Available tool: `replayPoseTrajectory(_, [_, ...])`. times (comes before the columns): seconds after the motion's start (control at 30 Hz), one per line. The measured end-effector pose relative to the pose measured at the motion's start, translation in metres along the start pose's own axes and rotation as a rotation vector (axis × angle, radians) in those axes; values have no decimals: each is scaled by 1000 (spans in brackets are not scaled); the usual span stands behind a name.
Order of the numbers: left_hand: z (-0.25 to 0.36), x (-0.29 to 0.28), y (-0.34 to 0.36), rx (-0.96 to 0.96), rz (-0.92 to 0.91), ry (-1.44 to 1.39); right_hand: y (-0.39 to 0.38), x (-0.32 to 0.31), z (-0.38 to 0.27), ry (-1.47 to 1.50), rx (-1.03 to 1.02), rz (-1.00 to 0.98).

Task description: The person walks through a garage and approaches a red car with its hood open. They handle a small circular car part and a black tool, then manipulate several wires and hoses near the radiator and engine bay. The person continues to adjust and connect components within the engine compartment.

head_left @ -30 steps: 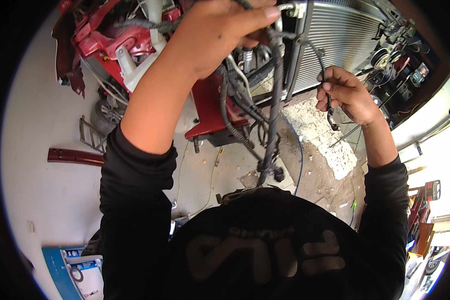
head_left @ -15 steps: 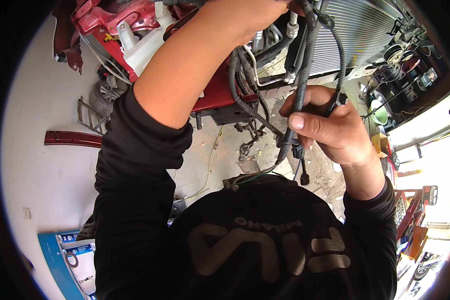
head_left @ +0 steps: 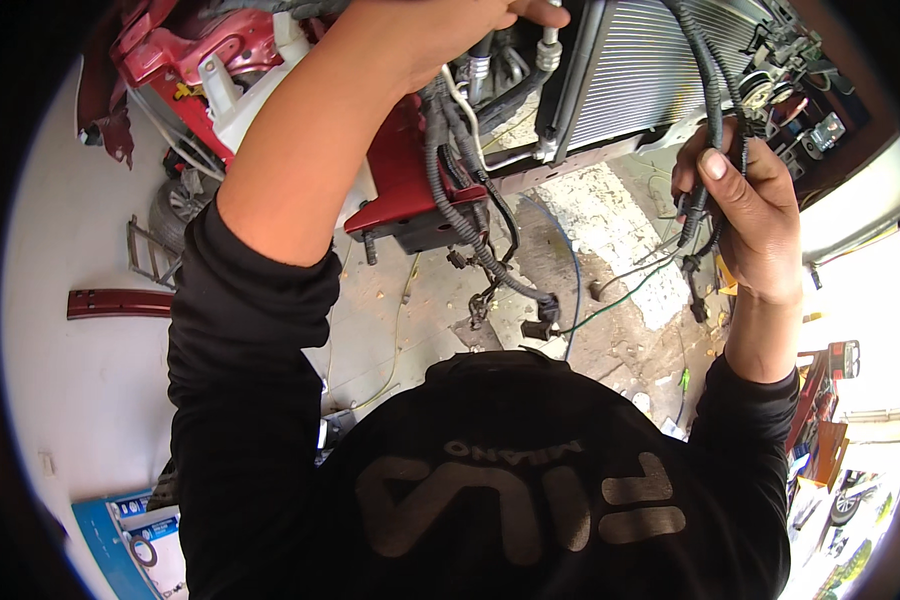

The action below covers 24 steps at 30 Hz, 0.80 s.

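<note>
Your right hand (head_left: 745, 215) is clamped on a bundle of black ribbed wiring harness (head_left: 712, 100) beside the silver finned radiator (head_left: 640, 70). Your left hand (head_left: 450, 25) grips more black cables (head_left: 460, 190) up top, over the red car body panel (head_left: 400, 190). A blue-and-white box (head_left: 135, 525) lies on the concrete floor (head_left: 70, 400), lower left.
</note>
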State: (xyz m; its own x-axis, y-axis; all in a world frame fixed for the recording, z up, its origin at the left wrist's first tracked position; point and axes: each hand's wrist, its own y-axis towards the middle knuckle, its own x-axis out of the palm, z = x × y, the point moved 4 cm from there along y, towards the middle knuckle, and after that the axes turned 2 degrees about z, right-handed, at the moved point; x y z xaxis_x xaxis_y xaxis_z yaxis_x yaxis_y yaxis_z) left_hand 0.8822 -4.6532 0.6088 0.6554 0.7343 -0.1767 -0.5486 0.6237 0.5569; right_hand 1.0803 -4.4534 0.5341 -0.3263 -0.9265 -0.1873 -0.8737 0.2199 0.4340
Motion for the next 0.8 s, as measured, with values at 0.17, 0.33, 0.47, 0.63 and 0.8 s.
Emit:
replayPoseTrajectory(0.17, [-16,-2,13,-117,-56,21,6,-22,-17,193,-47,-19])
replayPoseTrajectory(0.33, [-18,-7,6,51,-52,115,4,-42,-31,-172,13,104])
replayPoseTrajectory(0.47, [-11,-12,0,-47,-138,209,-1,-44,-31,-614,-177,122])
replayPoseTrajectory(0.63, [16,-6,-6,370,-19,771,-2,-50,-19,-593,-196,230])
replayPoseTrajectory(0.8, [22,17,-6,637,-33,916,-1,-52,-12,-316,24,172])
